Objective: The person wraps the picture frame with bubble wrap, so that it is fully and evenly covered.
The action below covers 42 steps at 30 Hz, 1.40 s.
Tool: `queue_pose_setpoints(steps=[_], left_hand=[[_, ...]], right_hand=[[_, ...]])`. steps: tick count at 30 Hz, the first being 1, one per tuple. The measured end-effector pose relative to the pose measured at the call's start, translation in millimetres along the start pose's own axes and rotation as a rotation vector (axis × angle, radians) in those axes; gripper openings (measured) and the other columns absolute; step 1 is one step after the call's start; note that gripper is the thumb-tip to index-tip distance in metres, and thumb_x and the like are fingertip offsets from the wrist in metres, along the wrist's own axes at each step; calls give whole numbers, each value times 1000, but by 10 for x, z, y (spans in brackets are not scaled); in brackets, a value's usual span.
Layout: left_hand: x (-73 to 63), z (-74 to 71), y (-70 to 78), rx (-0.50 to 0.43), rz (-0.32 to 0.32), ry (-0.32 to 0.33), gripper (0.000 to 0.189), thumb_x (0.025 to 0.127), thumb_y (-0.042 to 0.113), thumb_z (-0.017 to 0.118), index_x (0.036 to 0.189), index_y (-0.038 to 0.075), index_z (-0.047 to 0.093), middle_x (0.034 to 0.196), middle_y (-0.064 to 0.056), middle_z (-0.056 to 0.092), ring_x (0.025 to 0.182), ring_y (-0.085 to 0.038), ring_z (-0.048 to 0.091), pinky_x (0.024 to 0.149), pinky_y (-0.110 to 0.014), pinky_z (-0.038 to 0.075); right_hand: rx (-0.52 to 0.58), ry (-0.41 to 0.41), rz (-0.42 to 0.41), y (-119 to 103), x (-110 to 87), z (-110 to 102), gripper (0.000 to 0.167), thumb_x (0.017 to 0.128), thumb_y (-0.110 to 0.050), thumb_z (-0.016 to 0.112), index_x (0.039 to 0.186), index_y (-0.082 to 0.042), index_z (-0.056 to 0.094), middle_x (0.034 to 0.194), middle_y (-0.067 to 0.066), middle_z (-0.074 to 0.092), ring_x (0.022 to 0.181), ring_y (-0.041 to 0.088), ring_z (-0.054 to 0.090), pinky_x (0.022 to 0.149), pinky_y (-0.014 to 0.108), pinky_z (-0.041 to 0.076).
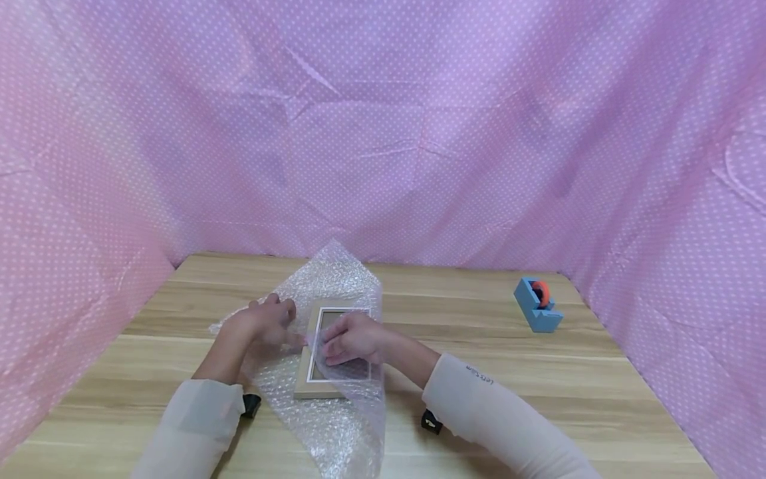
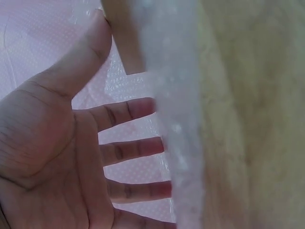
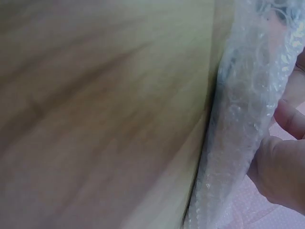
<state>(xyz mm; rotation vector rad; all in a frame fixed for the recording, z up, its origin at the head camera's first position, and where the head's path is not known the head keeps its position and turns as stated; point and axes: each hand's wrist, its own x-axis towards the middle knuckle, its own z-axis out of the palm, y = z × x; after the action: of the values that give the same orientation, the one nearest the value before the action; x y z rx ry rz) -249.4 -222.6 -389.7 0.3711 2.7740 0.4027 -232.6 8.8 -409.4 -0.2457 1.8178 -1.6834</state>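
Observation:
A picture frame (image 1: 304, 372) with a pale wooden border, white inner line and dark middle lies on a sheet of bubble wrap (image 1: 335, 273). A flap of the wrap is folded across it from the right. At the frame's left edge is my left hand (image 1: 266, 326); its thumb touches the frame's side (image 2: 125, 45), and the other fingers reach out straight and spread to the wrap (image 2: 178, 143). My right hand (image 1: 356, 339) is over the frame, with bent fingers and thumb pinching the flap. In the right wrist view the wrap (image 3: 238, 124) hides part of the hands.
On the wooden table (image 1: 467, 313), a blue tape dispenser (image 1: 538, 313) with an orange-red roll stands at the right rear. A pink dotted curtain (image 1: 383, 166) encloses the back and sides. Long wrap corners stretch toward the table's far and near edges.

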Motion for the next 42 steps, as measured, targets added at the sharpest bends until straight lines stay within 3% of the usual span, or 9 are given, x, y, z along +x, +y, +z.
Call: queue_pose_setpoints(steps=[3,5,11,16,20,25,31,37,42], left_hand=[[-11,-38,-29,-1,38,5,57,98,58,59,125,8,63,125,-24,55,113,-52,54,90,-69,47],[-24,-60,-39,-9,53,-3,60,100,59,55,127,7,64,126,-26,55,115,-54,54,92,-70,46],[-38,-18,-9,-69,-9,-39,87,78,74,72,135,10,58,140,-27,45,123,-56,45,90,-73,45],[-40,8,27,-71,-12,-40,84,78,70,75,135,11,59,140,-27,45,121,-56,46,86,-75,45],[-27,-24,34,-48,6,-37,81,81,68,73,136,11,58,140,-27,45,121,-56,47,89,-76,44],[-35,-20,14,-39,-4,-49,80,82,70,71,136,13,58,141,-26,44,123,-56,47,90,-77,43],[-53,-19,-2,-45,11,-61,77,83,68,72,137,14,58,139,-26,45,122,-57,46,88,-77,44],[-55,-27,-12,-73,13,-74,81,84,66,72,141,10,56,144,-28,43,128,-60,41,94,-75,42],[-51,-25,-33,-66,33,-63,82,83,68,72,139,10,58,141,-28,44,126,-59,43,92,-76,42]], right_hand=[[-47,-16,-1,-16,-4,2,35,89,17,66,123,18,61,98,25,72,93,31,74,85,38,61],[-100,-28,-12,-23,-10,-5,39,87,16,68,125,17,61,98,23,73,90,26,74,84,35,61],[-333,-135,-102,-64,-117,-140,48,87,9,72,134,11,59,108,18,74,93,13,69,92,27,56],[-661,-214,-291,-144,-352,-463,45,91,1,72,135,6,61,115,16,73,106,20,69,94,25,53],[-1003,-168,-481,-193,-514,-734,36,90,1,72,125,8,66,105,16,72,97,26,68,87,27,56],[-1246,-121,-555,-146,-567,-899,42,84,-18,84,119,1,71,116,11,70,109,24,63,98,34,51],[-1392,-196,-568,-59,-537,-906,51,84,-29,85,126,-5,70,128,10,65,121,23,59,108,34,45],[-1413,-264,-596,-63,-537,-903,48,93,-27,76,134,-4,66,136,17,62,127,28,58,113,37,43],[-1421,-248,-624,-20,-548,-916,44,98,-29,71,134,-5,67,134,17,62,125,29,59,112,37,44]])
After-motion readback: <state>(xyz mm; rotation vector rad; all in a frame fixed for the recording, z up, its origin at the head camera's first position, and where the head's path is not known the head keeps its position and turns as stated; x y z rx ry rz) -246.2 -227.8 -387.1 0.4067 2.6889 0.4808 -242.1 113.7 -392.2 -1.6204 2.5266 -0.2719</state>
